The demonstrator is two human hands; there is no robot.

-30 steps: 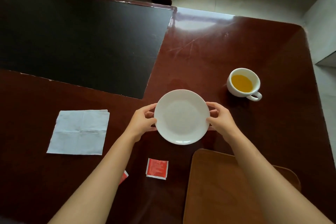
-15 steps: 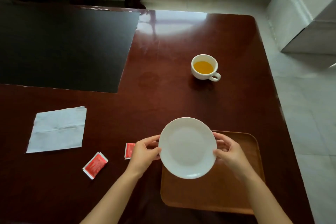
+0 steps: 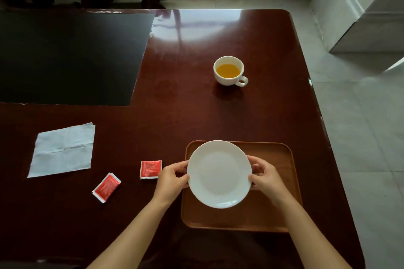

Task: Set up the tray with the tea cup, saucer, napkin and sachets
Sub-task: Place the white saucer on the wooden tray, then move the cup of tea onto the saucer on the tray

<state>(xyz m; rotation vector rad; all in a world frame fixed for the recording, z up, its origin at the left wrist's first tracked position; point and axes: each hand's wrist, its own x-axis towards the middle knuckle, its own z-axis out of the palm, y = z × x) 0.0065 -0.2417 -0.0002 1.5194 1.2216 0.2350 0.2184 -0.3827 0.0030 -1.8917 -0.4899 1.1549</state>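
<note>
A: Progress check. Saucer sits over the tray, lower centre-right of the frame. Left hand and right hand each have a narrow grip pinched on the saucer's opposite rims. Can't tell whether it is resting on the tray or just above it.

B: So step one is not quite closed out. What's left?

A: By my reading, nearly everything. Tea cup stands alone on the counter, centre-right, well apart from the tray. Napkin lies flat at mid-left. Two red sachets: near sachet just beside the left hand, far sachet lower left, tilted.

B: Containers?

A: Cup holds an orange-yellow liquid, about half full. Saucer is bare. Tray carries nothing apart from the saucer.
</note>
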